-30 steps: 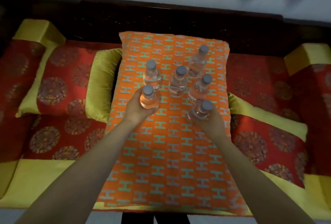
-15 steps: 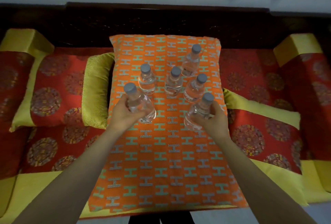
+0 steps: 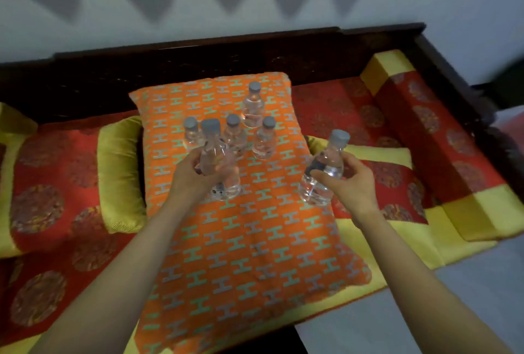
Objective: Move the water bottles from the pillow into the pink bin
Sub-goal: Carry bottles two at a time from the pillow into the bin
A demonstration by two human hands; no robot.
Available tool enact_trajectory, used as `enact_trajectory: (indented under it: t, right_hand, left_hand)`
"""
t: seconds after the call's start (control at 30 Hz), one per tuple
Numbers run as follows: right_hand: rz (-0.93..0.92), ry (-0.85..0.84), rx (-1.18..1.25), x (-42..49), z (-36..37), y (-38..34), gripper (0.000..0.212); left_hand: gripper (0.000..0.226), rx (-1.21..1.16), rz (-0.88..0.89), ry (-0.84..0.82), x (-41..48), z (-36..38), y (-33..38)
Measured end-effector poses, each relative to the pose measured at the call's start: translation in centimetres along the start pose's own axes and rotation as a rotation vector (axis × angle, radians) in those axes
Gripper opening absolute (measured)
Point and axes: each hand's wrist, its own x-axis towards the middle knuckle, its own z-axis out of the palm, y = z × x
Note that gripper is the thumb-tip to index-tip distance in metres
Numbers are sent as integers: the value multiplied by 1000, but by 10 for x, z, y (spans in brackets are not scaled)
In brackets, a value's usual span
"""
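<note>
An orange pillow (image 3: 241,240) with a teal pattern lies on a red and yellow couch. Several clear water bottles with grey caps stand upright near its far end, among them one at the back (image 3: 252,105) and one on the right (image 3: 265,138). My left hand (image 3: 192,175) holds a bottle (image 3: 218,166) lifted above the pillow. My right hand (image 3: 348,180) holds another bottle (image 3: 323,172), tilted, over the pillow's right edge. The pink bin is not in view.
A green-yellow cushion (image 3: 120,175) lies left of the pillow. A red and yellow bolster (image 3: 442,138) lies along the couch's right end. The dark wooden backrest (image 3: 226,53) runs behind. Pale floor (image 3: 467,297) shows at the lower right.
Both hands have lifted their bottles off the pillow and drawn them toward me; the right one has swung out to the right. The view has shifted right.
</note>
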Motion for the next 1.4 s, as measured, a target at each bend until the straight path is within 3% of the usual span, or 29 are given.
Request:
enact_trajectory:
  t: [0.47,0.6,0.93,1.2,1.4]
  right_hand:
    - [72,457,34,-101,-233,9,42]
    - [82,494,38,-116,-290,21,43]
    - [116,581,-45,-148,-529,69,50]
    - [175,728,13,-135,-648,118,50]
    - [208,718,5,-90,-711,148,49]
  left_hand:
    - [27,-16,209,-303,-50,172,91]
    - [26,-23,236,-361,-61,230,123]
    - [41,-55,204,-520,-138,475,185]
    - [50,3,237,-610,-145,606,217]
    - [50,-6,190,-603,-122,697,219]
